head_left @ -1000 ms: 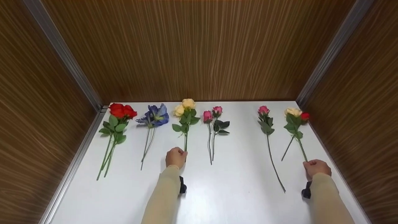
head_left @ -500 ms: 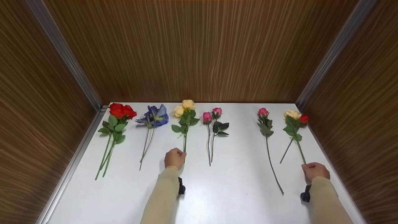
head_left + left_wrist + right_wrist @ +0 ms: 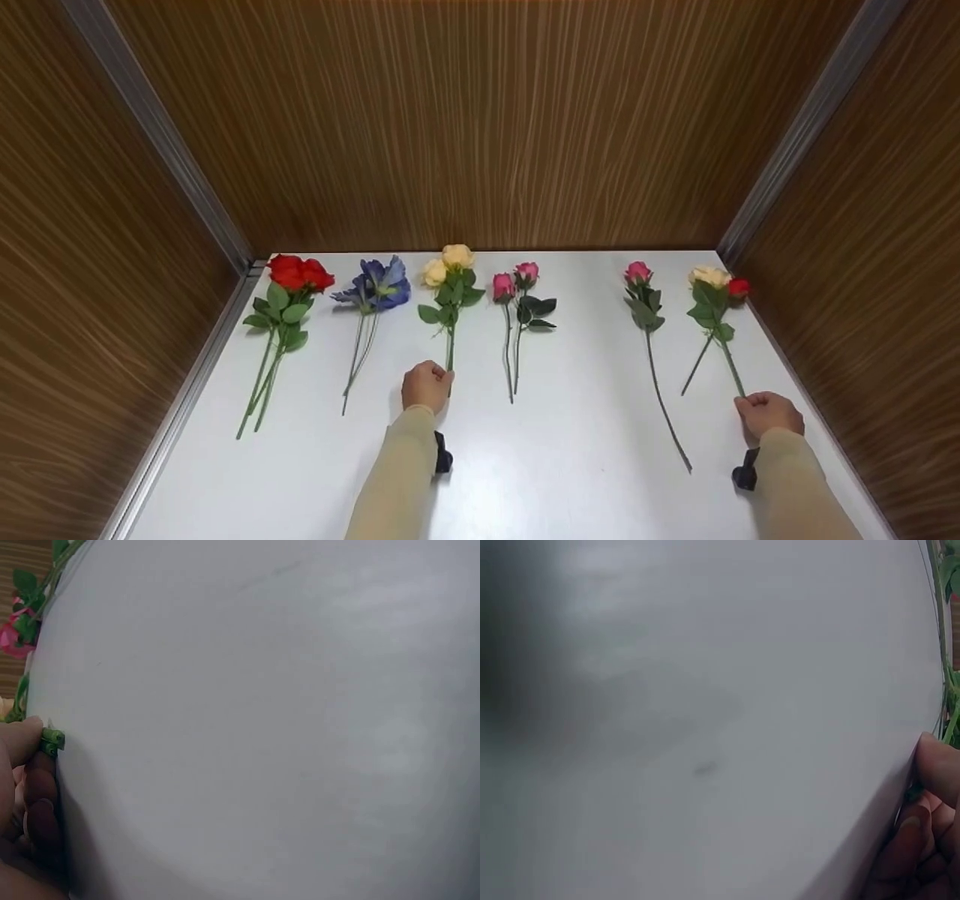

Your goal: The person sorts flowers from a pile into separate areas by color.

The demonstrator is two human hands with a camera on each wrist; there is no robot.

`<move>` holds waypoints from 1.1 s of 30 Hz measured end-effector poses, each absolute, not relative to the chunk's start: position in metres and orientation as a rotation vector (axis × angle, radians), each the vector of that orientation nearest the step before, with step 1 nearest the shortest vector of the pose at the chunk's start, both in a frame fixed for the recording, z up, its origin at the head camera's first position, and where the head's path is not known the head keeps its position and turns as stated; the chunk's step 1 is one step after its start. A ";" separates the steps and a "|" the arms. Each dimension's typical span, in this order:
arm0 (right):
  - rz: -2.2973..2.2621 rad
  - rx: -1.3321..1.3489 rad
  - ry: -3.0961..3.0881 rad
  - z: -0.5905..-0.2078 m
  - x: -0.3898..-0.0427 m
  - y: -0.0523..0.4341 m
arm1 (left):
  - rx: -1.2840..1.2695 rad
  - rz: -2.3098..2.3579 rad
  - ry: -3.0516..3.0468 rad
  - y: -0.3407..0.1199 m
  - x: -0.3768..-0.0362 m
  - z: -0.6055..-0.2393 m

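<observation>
My left hand (image 3: 426, 385) pinches the stems of two cream roses (image 3: 454, 262) lying at the back middle of the white table. In the left wrist view, the green stem ends (image 3: 52, 739) poke out between thumb and fingers. Far to the right, my right hand (image 3: 771, 414) grips the lower stem of a cream rose (image 3: 709, 277). Against that bloom sits a red rose (image 3: 738, 288), whose shorter stem slants apart to the left. The right wrist view shows thumb and fingers (image 3: 936, 765) closed together, with the stem's end mostly hidden.
Red roses (image 3: 300, 274) and blue flowers (image 3: 381, 285) lie to the left. Two pink roses (image 3: 504, 286) are right of the left hand, and a single pink rose (image 3: 638, 273) lies left of the right hand. Wood-grain panels (image 3: 480, 120) enclose the white table (image 3: 562, 465).
The head view has shifted slightly. Both hands keep their hold on the rose stems, and the flowers lie where they were.
</observation>
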State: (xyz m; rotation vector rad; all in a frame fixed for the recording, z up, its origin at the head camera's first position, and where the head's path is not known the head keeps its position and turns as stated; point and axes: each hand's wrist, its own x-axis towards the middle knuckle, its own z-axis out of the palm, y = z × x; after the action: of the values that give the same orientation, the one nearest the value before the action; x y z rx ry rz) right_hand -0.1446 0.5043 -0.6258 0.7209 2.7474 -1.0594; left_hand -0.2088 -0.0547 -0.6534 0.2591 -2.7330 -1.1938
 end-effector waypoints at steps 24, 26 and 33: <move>-1.162 0.572 2.924 -0.605 -0.145 0.483 | 0.225 -1.415 -2.653 -0.060 -0.205 -0.650; -1.205 0.552 2.958 -0.598 -0.148 0.472 | 0.241 -1.459 -2.627 -0.061 -0.205 -0.646; -1.373 0.402 3.012 -0.571 -0.151 0.420 | 0.093 -1.525 -2.507 -0.039 -0.199 -0.617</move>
State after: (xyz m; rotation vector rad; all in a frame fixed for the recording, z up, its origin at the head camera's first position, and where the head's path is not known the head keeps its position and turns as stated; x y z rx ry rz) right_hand -0.1507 0.4197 -0.5709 0.4024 3.0124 -1.3725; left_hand -0.1987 -0.0389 -0.6170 0.0929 -2.5073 -1.5251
